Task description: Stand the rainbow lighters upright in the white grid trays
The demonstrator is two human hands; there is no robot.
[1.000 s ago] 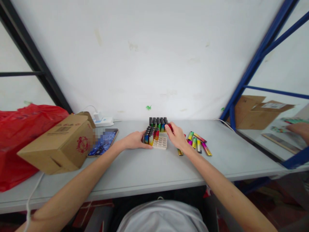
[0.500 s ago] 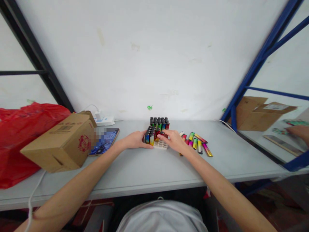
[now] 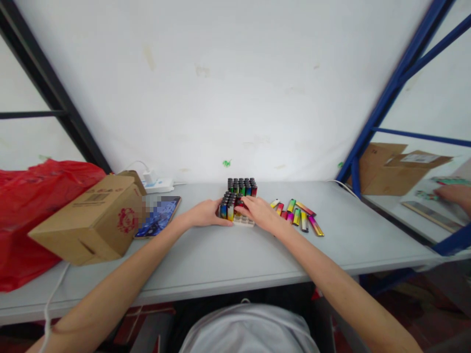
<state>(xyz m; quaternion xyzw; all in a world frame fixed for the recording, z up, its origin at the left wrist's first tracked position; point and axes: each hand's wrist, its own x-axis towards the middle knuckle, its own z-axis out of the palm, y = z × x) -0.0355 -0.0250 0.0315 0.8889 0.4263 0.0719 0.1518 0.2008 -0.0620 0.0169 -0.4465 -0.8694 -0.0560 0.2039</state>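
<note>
Several upright lighters (image 3: 227,206) with black tops fill the left part of a pale tray (image 3: 243,220) with square cells. My left hand (image 3: 210,214) is wrapped round the left side of this group, thumb along the front. My right hand (image 3: 255,211) is over the tray's right part, fingertips closed on a lighter standing among the cells. A second block of upright lighters (image 3: 242,186) stands just behind. To the right of my right hand, loose coloured lighters (image 3: 297,216) lie scattered on the grey table (image 3: 206,260).
At the left are a red bag (image 3: 33,220), a cardboard box (image 3: 88,220), a tablet (image 3: 158,218) and a power strip (image 3: 161,186). Beyond the blue frame (image 3: 392,93) at the right, another person's hand (image 3: 456,196) shows near an open carton (image 3: 382,171).
My right hand has moved slightly left and down onto the tray, lowering the lighter among the others. The left hand keeps its hold. The view has shifted a little.
</note>
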